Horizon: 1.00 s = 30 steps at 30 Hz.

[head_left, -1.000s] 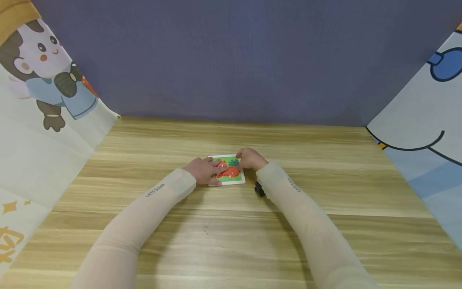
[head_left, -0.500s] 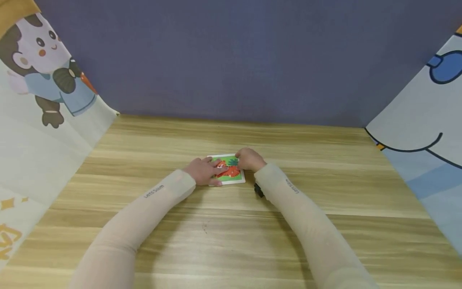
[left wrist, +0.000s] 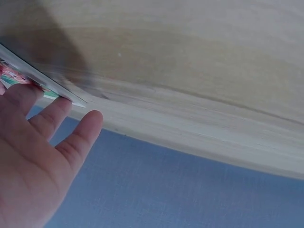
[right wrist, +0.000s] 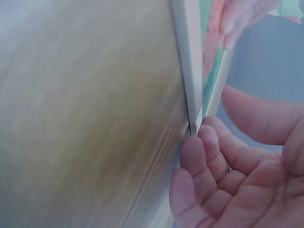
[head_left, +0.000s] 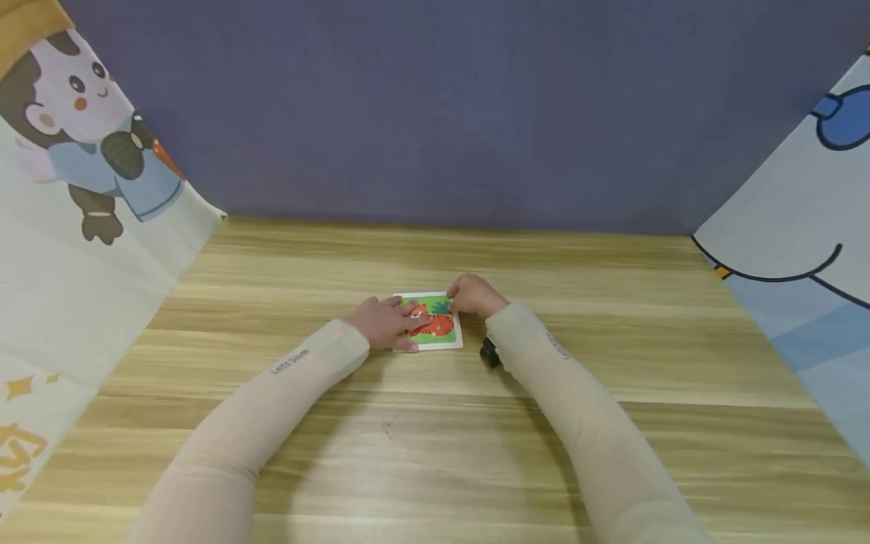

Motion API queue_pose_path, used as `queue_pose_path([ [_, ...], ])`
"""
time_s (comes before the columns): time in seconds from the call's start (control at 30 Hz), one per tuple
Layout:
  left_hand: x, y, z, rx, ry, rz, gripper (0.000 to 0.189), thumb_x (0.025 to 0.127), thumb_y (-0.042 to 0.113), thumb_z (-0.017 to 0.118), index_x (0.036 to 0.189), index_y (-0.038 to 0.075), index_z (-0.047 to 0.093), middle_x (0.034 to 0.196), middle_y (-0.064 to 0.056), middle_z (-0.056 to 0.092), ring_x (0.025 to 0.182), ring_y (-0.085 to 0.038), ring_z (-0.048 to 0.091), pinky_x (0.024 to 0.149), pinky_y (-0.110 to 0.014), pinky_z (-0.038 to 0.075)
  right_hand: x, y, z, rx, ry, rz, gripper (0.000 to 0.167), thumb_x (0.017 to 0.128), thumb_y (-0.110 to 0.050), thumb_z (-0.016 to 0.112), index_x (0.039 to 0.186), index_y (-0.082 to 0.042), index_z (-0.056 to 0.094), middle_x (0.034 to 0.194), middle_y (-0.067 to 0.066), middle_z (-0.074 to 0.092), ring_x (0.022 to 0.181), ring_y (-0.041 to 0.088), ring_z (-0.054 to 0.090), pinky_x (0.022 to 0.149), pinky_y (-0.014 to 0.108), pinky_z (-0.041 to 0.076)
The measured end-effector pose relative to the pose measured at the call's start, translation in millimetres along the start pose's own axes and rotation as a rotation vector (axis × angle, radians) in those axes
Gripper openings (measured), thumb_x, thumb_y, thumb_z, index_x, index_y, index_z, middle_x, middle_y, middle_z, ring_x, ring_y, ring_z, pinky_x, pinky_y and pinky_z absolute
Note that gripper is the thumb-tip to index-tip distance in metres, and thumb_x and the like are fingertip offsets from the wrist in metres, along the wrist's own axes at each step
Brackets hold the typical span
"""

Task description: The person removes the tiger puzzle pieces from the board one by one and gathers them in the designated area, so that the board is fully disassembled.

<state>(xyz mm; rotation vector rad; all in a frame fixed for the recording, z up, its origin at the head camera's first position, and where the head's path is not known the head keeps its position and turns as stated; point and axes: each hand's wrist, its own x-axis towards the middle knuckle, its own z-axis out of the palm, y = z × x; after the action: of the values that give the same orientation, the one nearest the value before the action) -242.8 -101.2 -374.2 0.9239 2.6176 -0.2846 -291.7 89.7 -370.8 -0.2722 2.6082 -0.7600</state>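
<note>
A small square picture board (head_left: 444, 341) with a white rim lies flat on the wooden table, showing an orange tiger on green. My left hand (head_left: 383, 323) rests on its left part with fingers spread across the picture, hiding that side. At the far right corner my right hand (head_left: 476, 295) has its fingers curled against the board's edge. Seen from the right wrist, the fingertips touch the end of the white rim (right wrist: 190, 61), and the thumb sits apart from them, beside the far rim. The left wrist view has the left fingers (left wrist: 51, 117) along the board's edge.
The wooden table (head_left: 435, 446) stretches out on all sides of the board. A blue-grey partition (head_left: 435, 113) closes off the back. Printed cartoon panels stand left (head_left: 68, 302) and right (head_left: 809, 227). A small black object (head_left: 489, 353) shows at the right wrist.
The right hand has shifted very slightly at the board's far right corner. The left hand keeps its place on the picture, and the head view sways a little.
</note>
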Motion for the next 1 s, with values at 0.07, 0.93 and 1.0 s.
queue_pose_path([
  [0.07, 0.1, 0.5, -1.2, -0.011, -0.005, -0.002, 0.067, 0.093, 0.060, 0.042, 0.152, 0.032, 0.028, 0.157, -0.006, 0.024, 0.140, -0.034, 0.027, 0.105, -0.054, 0.035, 0.1, -0.3, -0.6, 0.025, -0.001, 0.019, 0.036, 0.086, -0.003, 0.065, 0.121, 0.006, 0.062, 0.124, 0.018, 0.061, 0.108, 0.029, 0.057, 0.093, 0.036, 0.048],
  [0.93, 3.2, -1.3, 2.9, -0.008, -0.015, -0.002, 0.066, 0.095, 0.058, 0.042, 0.153, 0.033, 0.024, 0.158, -0.005, 0.019, 0.142, -0.033, 0.024, 0.105, -0.053, 0.035, 6.6, 2.9, 1.2, 0.244, 0.028, 0.013, 0.039, 0.084, 0.003, 0.060, 0.123, 0.002, 0.062, 0.103, 0.014, 0.064, 0.070, 0.013, 0.053, 0.059, 0.023, 0.044],
  [1.0, 3.7, -2.0, 2.9, -0.007, -0.014, 0.000, 0.066, 0.095, 0.058, 0.042, 0.153, 0.033, 0.023, 0.158, -0.005, 0.019, 0.142, -0.033, 0.024, 0.105, -0.053, 0.035, 7.2, 3.4, 1.3, 0.241, 0.033, 0.014, 0.038, 0.083, 0.002, 0.061, 0.121, 0.001, 0.063, 0.099, 0.013, 0.064, 0.069, 0.013, 0.054, 0.058, 0.022, 0.044],
])
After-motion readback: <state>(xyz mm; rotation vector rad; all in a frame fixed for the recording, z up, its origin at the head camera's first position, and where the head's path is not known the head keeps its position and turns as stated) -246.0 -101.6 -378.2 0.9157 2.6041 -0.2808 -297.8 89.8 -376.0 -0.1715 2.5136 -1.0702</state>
